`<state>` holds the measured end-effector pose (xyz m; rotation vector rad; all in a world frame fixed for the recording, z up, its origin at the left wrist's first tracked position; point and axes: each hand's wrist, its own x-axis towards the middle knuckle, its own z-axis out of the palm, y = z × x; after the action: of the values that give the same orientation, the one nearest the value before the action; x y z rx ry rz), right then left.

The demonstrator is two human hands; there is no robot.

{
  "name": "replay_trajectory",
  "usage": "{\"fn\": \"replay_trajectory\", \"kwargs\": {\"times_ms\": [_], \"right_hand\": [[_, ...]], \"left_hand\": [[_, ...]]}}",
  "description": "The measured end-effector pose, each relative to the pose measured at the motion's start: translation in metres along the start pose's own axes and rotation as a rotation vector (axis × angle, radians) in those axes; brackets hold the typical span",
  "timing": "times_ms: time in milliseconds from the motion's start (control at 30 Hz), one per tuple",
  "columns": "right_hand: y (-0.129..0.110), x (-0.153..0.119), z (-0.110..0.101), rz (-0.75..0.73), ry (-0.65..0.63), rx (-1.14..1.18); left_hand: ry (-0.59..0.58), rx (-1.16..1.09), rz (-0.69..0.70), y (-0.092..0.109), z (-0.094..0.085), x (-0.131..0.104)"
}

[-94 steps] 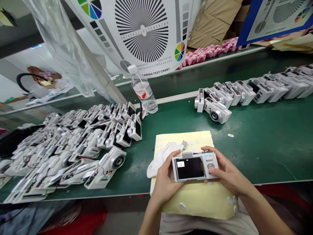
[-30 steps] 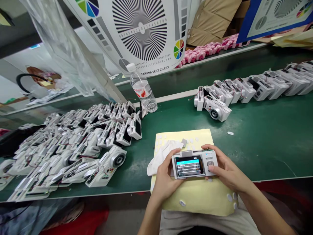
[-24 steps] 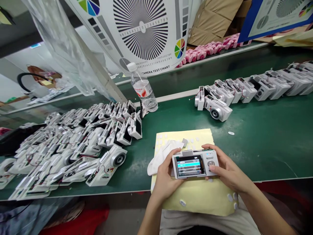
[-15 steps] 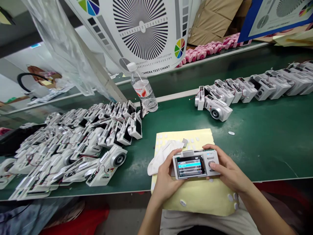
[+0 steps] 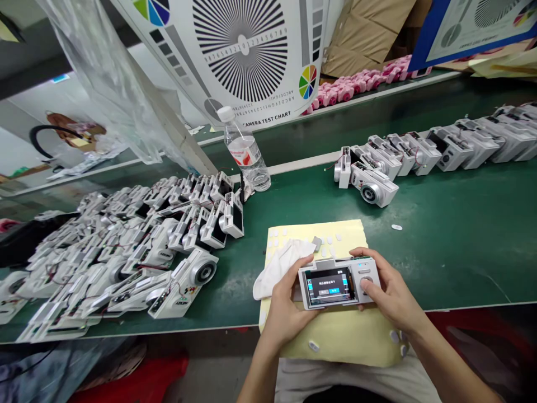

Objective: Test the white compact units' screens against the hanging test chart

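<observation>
A white digital camera [image 5: 356, 282] is held between both hands, its lit screen [image 5: 328, 286] facing me with a small dialog box showing. My left hand [image 5: 289, 308] closes round the camera's left end. On the right end, my right hand [image 5: 392, 291] grips the body, its thumb resting on the round button pad. Beneath lies a yellow sheet [image 5: 335, 341] dotted with small white oval stickers, hanging over the table's front edge. Beside the left hand is a white cloth [image 5: 277, 268], with a small grey piece [image 5: 317, 243] at its tip.
Many white cameras [image 5: 180, 285] crowd the left of the green table [image 5: 453, 240]. Another row of cameras [image 5: 455, 148] runs along the back right. A water bottle [image 5: 247, 154] stands before a camera test chart [image 5: 251, 61]. Pink items [image 5: 348, 89] line the shelf behind.
On the camera's screen, a list menu has given way to a dialog box with two buttons. The camera has shifted very slightly right; both hands keep their hold.
</observation>
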<state>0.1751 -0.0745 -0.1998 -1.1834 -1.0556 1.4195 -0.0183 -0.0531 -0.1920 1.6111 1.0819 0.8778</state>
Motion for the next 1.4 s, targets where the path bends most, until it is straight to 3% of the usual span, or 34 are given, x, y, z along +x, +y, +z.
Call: {"fn": "replay_trajectory", "kwargs": {"times_ms": [567,767,1400], "right_hand": [[0.0017,0.0015,-0.0052,-0.025,-0.102,0.038],[0.0010,0.0013,-0.0076,-0.063,-0.108,-0.122],[0.0023,0.0014,-0.0090,-0.055,-0.142,-0.036]], "left_hand": [[0.001,-0.008,0.010,-0.0027,0.0003,-0.0004],[0.026,-0.032,-0.025,-0.0023,0.0007,-0.0009],[0.018,-0.012,0.000,-0.0068,0.0008,-0.0018]]}}
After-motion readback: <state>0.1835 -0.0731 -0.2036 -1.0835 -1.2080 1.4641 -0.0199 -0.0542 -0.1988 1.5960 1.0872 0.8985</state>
